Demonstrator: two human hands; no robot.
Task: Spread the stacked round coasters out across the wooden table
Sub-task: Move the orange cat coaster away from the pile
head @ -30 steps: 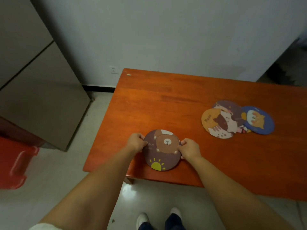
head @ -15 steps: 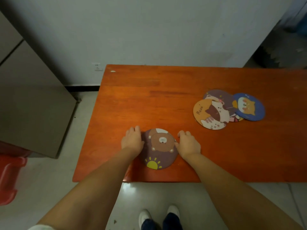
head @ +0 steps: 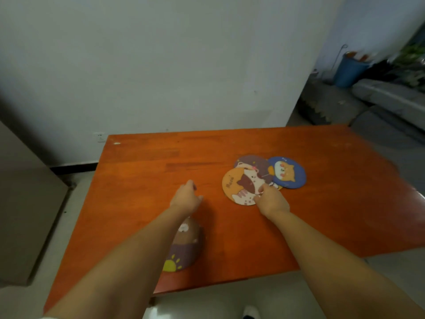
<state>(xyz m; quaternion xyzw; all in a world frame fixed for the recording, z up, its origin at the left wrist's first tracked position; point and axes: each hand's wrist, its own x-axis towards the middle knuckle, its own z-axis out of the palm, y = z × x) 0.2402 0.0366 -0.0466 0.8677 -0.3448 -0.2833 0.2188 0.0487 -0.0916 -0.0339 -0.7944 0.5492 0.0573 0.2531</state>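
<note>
A purple bear coaster (head: pixel 186 245) with a yellow sun lies near the front edge of the wooden table (head: pixel 142 180), partly hidden under my left forearm. Further right, three coasters overlap: an orange cat coaster (head: pixel 239 186) in front, a purple one (head: pixel 255 163) behind it, a blue one (head: pixel 287 172) to the right. My right hand (head: pixel 271 200) pinches the near right rim of the orange cat coaster. My left hand (head: pixel 186 198) hovers over bare wood to the left of the pile, fingers loosely apart, holding nothing.
A white wall stands behind the table. A grey cabinet (head: pixel 25 215) fills the left side. At the far right are a blue bucket (head: pixel 349 70) and a grey ledge. Pale floor shows below the table's front edge.
Both hands let go of the bear coaster and moved away from me to the right. My right hand now grips the orange cat coaster. The view swung right.
</note>
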